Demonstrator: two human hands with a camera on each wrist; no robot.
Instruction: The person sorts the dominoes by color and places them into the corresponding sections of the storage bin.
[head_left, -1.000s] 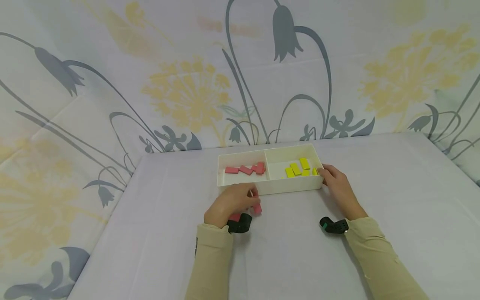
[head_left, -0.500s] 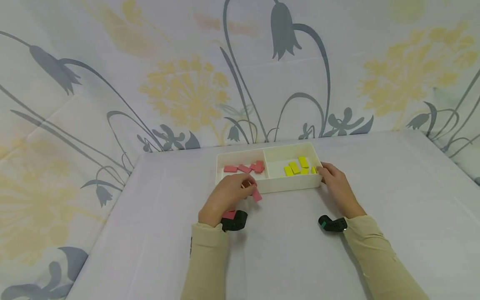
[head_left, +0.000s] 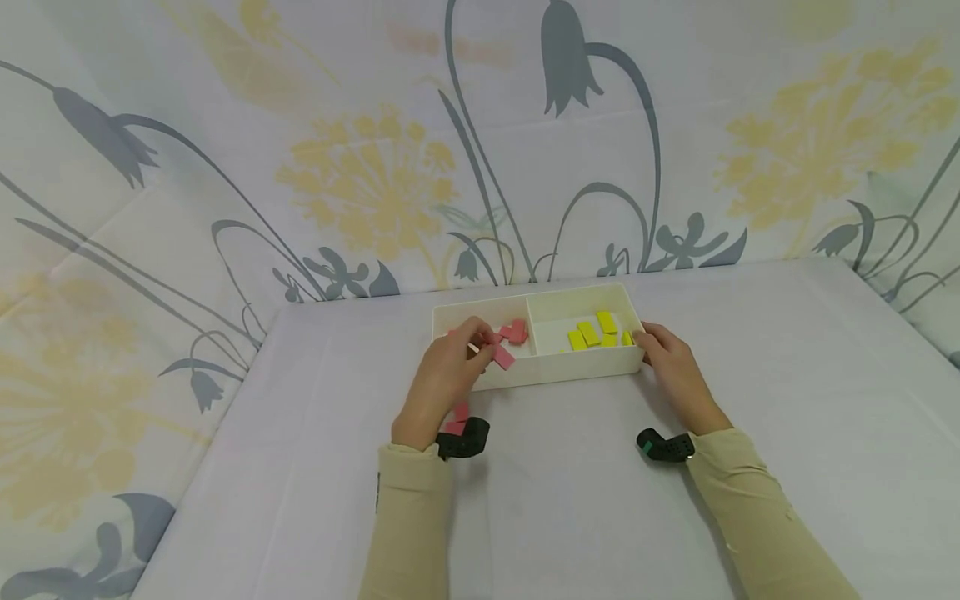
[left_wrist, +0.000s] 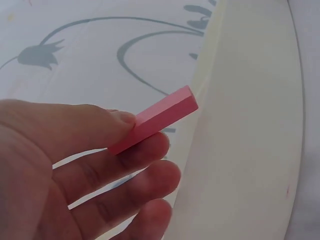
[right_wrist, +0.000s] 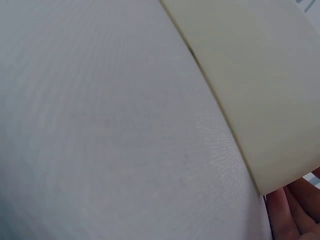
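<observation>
A pink rectangular block (head_left: 503, 357) is pinched between the thumb and curled fingers of the left hand (head_left: 442, 379) above the left compartment of a white divided tray (head_left: 536, 377), at its near wall. More pink blocks (head_left: 514, 332) are seen in that compartment, toward 1 o'clock of the held one. Yellow blocks (head_left: 592, 334) lie in the right compartment. The tray's corner at 3 o'clock is touched by the right hand (head_left: 673, 372), its fingers bent against the wall; whether the rim is gripped cannot be told. Two pink blocks (head_left: 457, 418) lie on the tablecloth (head_left: 570, 517) at the left wrist, toward 6 o'clock of the tray.
</observation>
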